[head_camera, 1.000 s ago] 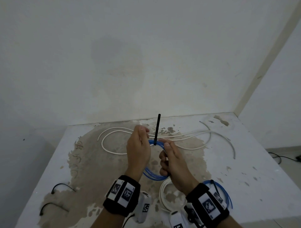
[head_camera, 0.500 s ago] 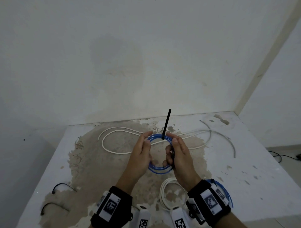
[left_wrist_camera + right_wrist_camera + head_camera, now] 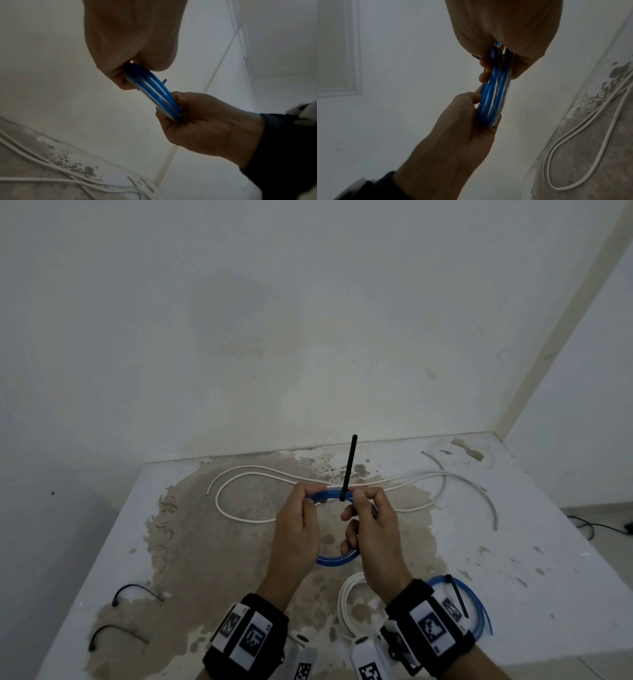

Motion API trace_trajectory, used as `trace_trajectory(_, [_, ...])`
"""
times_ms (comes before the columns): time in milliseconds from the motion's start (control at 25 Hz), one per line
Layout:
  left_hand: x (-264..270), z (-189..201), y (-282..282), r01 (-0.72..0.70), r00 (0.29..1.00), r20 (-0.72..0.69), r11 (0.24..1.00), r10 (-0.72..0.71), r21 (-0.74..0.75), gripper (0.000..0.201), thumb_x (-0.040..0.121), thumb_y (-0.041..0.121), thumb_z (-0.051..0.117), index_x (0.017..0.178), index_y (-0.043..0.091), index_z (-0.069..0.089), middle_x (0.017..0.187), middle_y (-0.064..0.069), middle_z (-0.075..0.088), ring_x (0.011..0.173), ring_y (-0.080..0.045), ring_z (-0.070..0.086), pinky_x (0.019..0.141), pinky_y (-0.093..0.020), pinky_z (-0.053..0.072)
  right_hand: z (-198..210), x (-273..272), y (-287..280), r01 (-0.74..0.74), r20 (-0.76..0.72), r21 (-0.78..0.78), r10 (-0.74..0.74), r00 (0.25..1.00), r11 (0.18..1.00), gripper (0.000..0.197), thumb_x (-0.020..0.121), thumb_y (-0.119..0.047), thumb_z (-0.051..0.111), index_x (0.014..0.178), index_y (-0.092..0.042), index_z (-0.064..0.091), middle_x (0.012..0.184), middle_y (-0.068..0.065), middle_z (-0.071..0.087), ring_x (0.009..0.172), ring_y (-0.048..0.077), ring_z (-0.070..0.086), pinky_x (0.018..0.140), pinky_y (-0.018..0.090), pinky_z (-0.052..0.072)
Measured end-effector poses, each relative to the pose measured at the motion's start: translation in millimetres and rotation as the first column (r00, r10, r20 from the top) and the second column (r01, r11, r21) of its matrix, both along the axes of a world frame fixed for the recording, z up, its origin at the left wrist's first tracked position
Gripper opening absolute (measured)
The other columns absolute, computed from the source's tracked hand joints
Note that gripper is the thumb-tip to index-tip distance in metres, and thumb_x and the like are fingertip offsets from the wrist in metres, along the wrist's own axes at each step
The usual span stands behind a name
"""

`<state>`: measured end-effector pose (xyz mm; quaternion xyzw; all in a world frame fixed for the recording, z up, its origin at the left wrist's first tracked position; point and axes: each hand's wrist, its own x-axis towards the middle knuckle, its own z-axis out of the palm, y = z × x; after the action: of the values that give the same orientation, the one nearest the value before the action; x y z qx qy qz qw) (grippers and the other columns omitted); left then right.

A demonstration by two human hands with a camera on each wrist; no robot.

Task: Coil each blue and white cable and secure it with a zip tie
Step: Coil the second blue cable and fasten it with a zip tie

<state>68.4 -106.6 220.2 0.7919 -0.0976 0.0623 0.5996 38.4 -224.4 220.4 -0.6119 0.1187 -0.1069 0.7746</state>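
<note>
I hold a coiled blue cable [image 3: 334, 560] upright above the table with both hands. My left hand [image 3: 310, 498] pinches the coil's upper left. My right hand [image 3: 359, 503] grips its right side, thumb on top next to a black zip tie [image 3: 348, 470] that wraps the top strands; its tail stands nearly straight up. In the left wrist view the blue coil [image 3: 154, 90] runs from my left hand's fingers [image 3: 120, 78] to my right hand [image 3: 205, 121]. In the right wrist view the blue coil [image 3: 494, 94] sits between both hands. A loose white cable [image 3: 253, 478] lies behind on the table.
A coiled white cable [image 3: 344, 601] and a blue coil with a zip tie on it [image 3: 478, 604] lie near the table's front right. Two spare black zip ties [image 3: 137, 594] [image 3: 113, 633] lie at the front left. The table [image 3: 513, 577] meets the wall behind.
My left hand turned and moved from beside the coil to pinching its top. The coil shifted slightly right, and the zip tie tail, after tilting right, now stands nearly upright.
</note>
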Motion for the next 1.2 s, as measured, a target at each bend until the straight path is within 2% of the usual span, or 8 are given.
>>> trace_trajectory(200, [5, -3, 5, -0.035, 0.999, -0.035, 0.999, 0.034, -0.023, 0.04, 0.103, 0.006, 0.03, 0.11, 0.022, 0.066, 0.081, 0.004, 0.064, 0.08, -0.053, 0.05, 0.068, -0.057, 0.047, -1, 3, -4, -0.053, 0.004, -0.095, 0.054, 0.999, 0.994, 0.014, 0.103, -0.019, 0.052, 0.104, -0.008, 0.061, 0.088, 0.01, 0.071, 0.042, 0.021, 0.049, 0.047, 0.037, 0.053])
trace_trajectory(280, [8, -3, 4, -0.1, 0.994, -0.049, 0.994, 0.098, -0.053, 0.037, 0.102, 0.007, 0.033, 0.1, 0.021, 0.068, 0.079, 0.005, 0.066, 0.069, -0.037, 0.054, 0.064, -0.049, 0.047, -3, 2, -4, -0.049, 0.031, -0.168, 0.054, 0.998, 0.985, 0.013, 0.101, -0.02, 0.057, 0.103, -0.01, 0.065, 0.091, 0.008, 0.073, 0.043, 0.024, 0.053, 0.048, 0.037, 0.054])
trace_trajectory(440, [4, -3, 3, -0.11, 0.991, 0.081, 0.992, 0.106, 0.056, 0.02, 0.101, 0.019, 0.047, 0.094, 0.022, 0.065, 0.09, 0.011, 0.067, 0.086, -0.003, 0.063, 0.075, -0.016, 0.047, -8, -2, -2, -0.034, 0.068, -0.263, 0.054, 0.996, 0.964, 0.01, 0.098, -0.018, 0.061, 0.103, -0.012, 0.066, 0.089, 0.004, 0.075, 0.04, 0.019, 0.055, 0.045, 0.033, 0.052])
trace_trajectory(640, [8, -1, 8, 0.07, 0.987, 0.133, 0.991, -0.085, 0.11, 0.024, 0.103, 0.015, 0.043, 0.111, 0.021, 0.065, 0.096, 0.017, 0.069, 0.09, 0.0, 0.065, 0.077, -0.016, 0.05, -8, 1, -5, -0.046, 0.081, -0.288, 0.072, 0.994, 0.957, 0.014, 0.102, -0.018, 0.054, 0.111, -0.017, 0.065, 0.086, 0.001, 0.071, 0.04, 0.018, 0.05, 0.042, 0.031, 0.048])
trace_trajectory(800, [5, 0, 5, 0.125, 0.992, 0.031, 0.992, -0.124, -0.008, 0.025, 0.105, 0.018, 0.039, 0.116, 0.023, 0.061, 0.066, 0.021, 0.062, 0.053, -0.023, 0.047, 0.048, -0.025, 0.039, -8, 4, 2, -0.044, 0.077, -0.156, 0.056, 0.995, 0.987, 0.014, 0.105, -0.018, 0.047, 0.11, -0.014, 0.059, 0.08, 0.003, 0.057, 0.039, 0.015, 0.042, 0.041, 0.031, 0.044])
trace_trajectory(960, [9, -5, 14, 0.116, 0.974, 0.173, 0.976, -0.149, 0.186, 0.021, 0.103, 0.024, 0.045, 0.114, 0.03, 0.062, 0.089, 0.015, 0.066, 0.066, 0.003, 0.06, 0.062, -0.016, 0.047, -9, 7, -6, -0.036, 0.088, -0.227, 0.057, 0.994, 0.973, 0.014, 0.104, -0.017, 0.05, 0.107, -0.013, 0.063, 0.082, 0.005, 0.066, 0.041, 0.018, 0.048, 0.044, 0.035, 0.047])
trace_trajectory(1080, [9, -4, 13, 0.157, 0.985, 0.048, 0.974, -0.167, 0.164, 0.014, 0.103, 0.024, 0.043, 0.106, 0.029, 0.056, 0.078, 0.004, 0.063, 0.052, -0.004, 0.056, 0.05, -0.022, 0.046, -11, 9, -9, -0.056, 0.058, -0.192, 0.069, 0.996, 0.98, 0.017, 0.105, -0.016, 0.048, 0.107, -0.011, 0.064, 0.08, 0.008, 0.064, 0.042, 0.015, 0.044, 0.043, 0.033, 0.045])
trace_trajectory(1200, [14, -1, 13, 0.174, 0.974, -0.155, 0.984, -0.167, 0.026, 0.014, 0.103, 0.028, 0.041, 0.111, 0.026, 0.052, 0.089, 0.0, 0.068, 0.073, -0.012, 0.069, 0.063, -0.03, 0.055, -17, 9, -9, -0.118, -0.007, -0.161, 0.118, 0.993, 0.98, 0.02, 0.107, -0.019, 0.043, 0.106, -0.011, 0.062, 0.066, -0.001, 0.046, 0.041, 0.008, 0.029, 0.039, 0.023, 0.029])
